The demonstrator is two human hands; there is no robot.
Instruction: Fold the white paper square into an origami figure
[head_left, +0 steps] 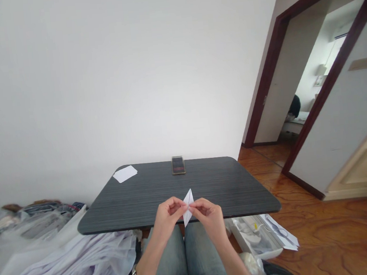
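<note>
A small piece of folded white paper (188,196), shaped like a narrow diamond with a crease down its length, is held over the table's near edge. My left hand (171,213) pinches its left side between thumb and fingers. From the right, my right hand (207,211) pinches the opposite side, the two thumbs nearly meeting at the middle. The paper's points stick out above and below the fingers.
The dark table (156,190) stands against a white wall. White paper sheets (125,174) lie at its far left, and a phone-like dark object (177,165) sits at the back. Piled cloth (82,266) is at left; an open white box (258,239) is at lower right.
</note>
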